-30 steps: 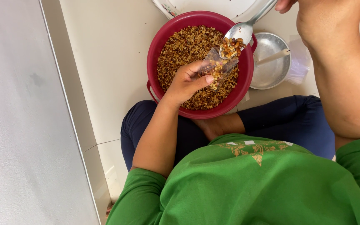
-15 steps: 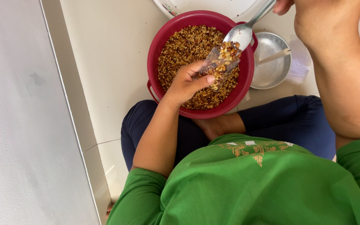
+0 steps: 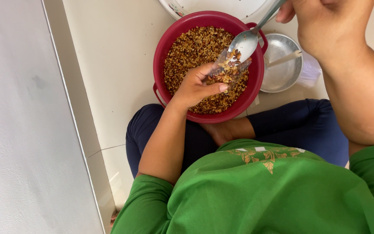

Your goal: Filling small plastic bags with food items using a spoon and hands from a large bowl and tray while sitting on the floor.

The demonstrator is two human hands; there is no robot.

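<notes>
Left hand (image 3: 195,89): gripping a clear plastic bag (image 3: 228,69) over the red bowl (image 3: 165,52) of roasted nuts (image 3: 191,47).
Right hand (image 3: 321,21): clasping a metal spoon (image 3: 245,41), its bowl at the bag's mouth.
Edges: steel dish (image 3: 282,65) touches the bowl's right; bare floor (image 3: 109,65) lies left.
Change: spoon now lower, nuts tipping in.

The basin (image 3: 169,52) of nuts (image 3: 191,50) sits on the floor just ahead of the crossed legs, the left hand (image 3: 195,86) holding a bag (image 3: 228,69) over it, the spoon (image 3: 244,43) from the right hand (image 3: 325,21) above the bag, a metal bowl (image 3: 282,65) just right, a tray (image 3: 221,6) behind.
</notes>
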